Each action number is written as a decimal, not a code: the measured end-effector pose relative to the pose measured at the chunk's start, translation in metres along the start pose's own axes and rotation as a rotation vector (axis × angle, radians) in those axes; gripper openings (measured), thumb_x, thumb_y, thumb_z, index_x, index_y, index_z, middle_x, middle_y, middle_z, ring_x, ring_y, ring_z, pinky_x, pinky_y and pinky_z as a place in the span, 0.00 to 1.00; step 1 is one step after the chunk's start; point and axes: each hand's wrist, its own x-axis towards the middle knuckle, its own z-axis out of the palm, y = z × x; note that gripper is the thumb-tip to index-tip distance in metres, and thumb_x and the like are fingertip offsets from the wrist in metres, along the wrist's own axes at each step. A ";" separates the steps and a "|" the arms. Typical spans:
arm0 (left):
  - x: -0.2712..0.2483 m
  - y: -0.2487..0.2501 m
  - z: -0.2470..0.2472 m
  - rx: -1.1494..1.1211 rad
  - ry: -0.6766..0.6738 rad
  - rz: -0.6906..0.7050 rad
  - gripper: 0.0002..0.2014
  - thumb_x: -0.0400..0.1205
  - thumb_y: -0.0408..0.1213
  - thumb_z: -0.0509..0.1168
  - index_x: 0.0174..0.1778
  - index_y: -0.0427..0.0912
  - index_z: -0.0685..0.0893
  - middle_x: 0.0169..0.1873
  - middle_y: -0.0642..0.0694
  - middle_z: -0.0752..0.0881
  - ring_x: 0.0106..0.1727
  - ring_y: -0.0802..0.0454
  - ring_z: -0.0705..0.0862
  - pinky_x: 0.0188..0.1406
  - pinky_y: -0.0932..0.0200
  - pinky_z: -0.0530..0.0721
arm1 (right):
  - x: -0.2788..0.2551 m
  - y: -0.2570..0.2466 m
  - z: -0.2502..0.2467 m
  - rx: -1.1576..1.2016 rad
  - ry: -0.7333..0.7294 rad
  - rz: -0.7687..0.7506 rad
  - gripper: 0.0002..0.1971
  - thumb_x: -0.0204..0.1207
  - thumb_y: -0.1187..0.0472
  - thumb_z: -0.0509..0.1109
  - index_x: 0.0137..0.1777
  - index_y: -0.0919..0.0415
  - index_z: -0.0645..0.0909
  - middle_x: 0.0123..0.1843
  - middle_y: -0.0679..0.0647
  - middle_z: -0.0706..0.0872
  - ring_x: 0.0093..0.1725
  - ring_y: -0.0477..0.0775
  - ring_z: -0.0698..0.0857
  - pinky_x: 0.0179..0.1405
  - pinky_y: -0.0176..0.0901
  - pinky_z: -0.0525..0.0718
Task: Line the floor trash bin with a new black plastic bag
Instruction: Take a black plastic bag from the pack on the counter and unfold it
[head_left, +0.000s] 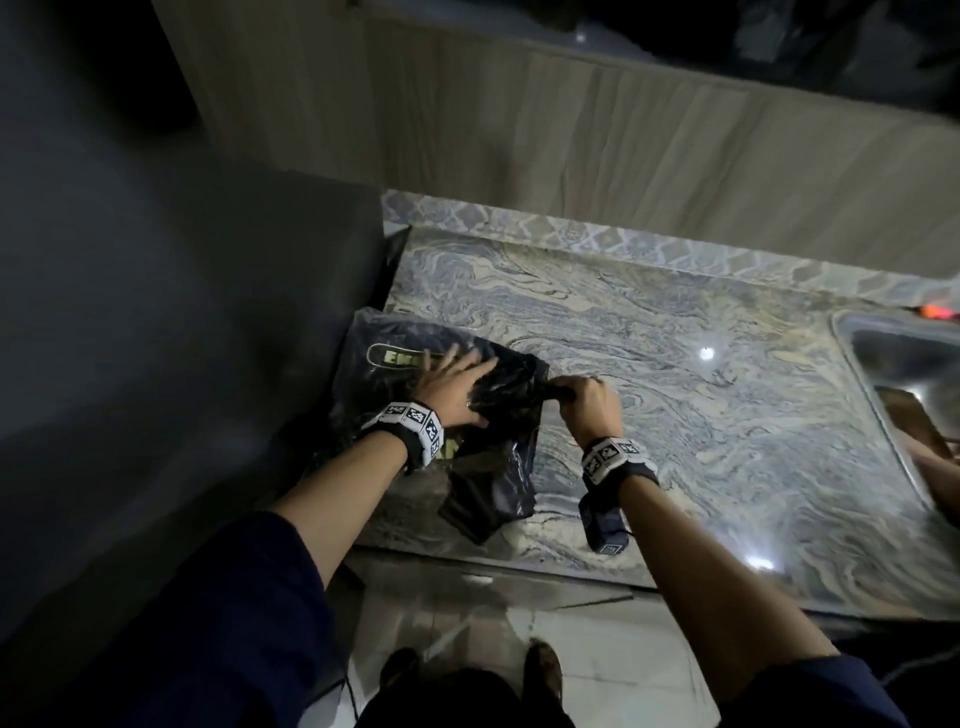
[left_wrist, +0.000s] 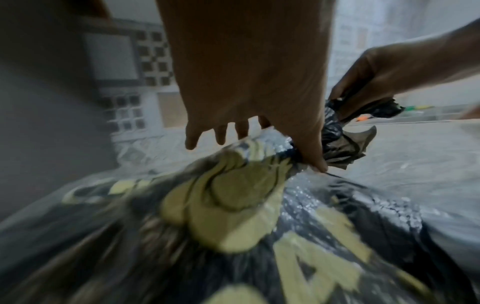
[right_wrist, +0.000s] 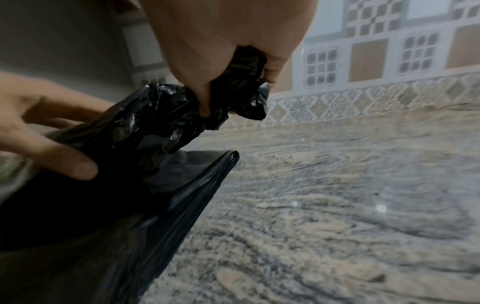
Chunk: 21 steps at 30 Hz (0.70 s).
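Note:
A clear plastic package (head_left: 387, 358) with yellow lettering, full of black bags, lies at the left end of the marble counter (head_left: 727, 415). My left hand (head_left: 467, 387) presses flat on it, fingers spread and straight; the left wrist view shows the thumb (left_wrist: 315, 158) pinning the package (left_wrist: 233, 205) at its mouth. My right hand (head_left: 587, 400) grips the bunched end of a black plastic bag (head_left: 519, 389) that sticks out of the package to the right. The right wrist view has that fist (right_wrist: 221, 41) closed round the crumpled black bag (right_wrist: 155, 123). No trash bin is in view.
A steel sink (head_left: 904, 364) is set into the counter at the right, with an orange object (head_left: 935, 312) behind it. A tall dark surface (head_left: 182, 312) borders the counter on the left. A patterned tile wall (right_wrist: 363, 51) runs behind. Pale floor tiles (head_left: 597, 639) lie below the counter edge.

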 end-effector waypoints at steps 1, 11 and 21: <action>0.003 0.013 -0.005 0.012 0.009 0.057 0.48 0.70 0.59 0.73 0.83 0.57 0.55 0.84 0.47 0.59 0.85 0.42 0.52 0.79 0.26 0.45 | -0.004 0.003 -0.006 -0.007 0.010 0.006 0.17 0.71 0.67 0.67 0.52 0.48 0.90 0.45 0.58 0.92 0.48 0.65 0.88 0.39 0.49 0.83; -0.013 0.135 -0.027 -0.160 0.225 0.095 0.07 0.77 0.37 0.68 0.49 0.43 0.87 0.48 0.38 0.90 0.54 0.37 0.87 0.44 0.51 0.80 | -0.056 0.060 -0.087 -0.031 0.011 -0.032 0.36 0.64 0.50 0.65 0.77 0.39 0.69 0.71 0.52 0.80 0.69 0.62 0.76 0.67 0.59 0.74; -0.065 0.194 -0.023 -0.487 0.327 -0.012 0.11 0.73 0.41 0.76 0.51 0.45 0.90 0.46 0.46 0.92 0.50 0.49 0.88 0.46 0.56 0.81 | -0.098 0.077 -0.123 0.039 0.010 -0.226 0.22 0.73 0.61 0.69 0.67 0.45 0.81 0.55 0.58 0.90 0.55 0.64 0.87 0.47 0.49 0.82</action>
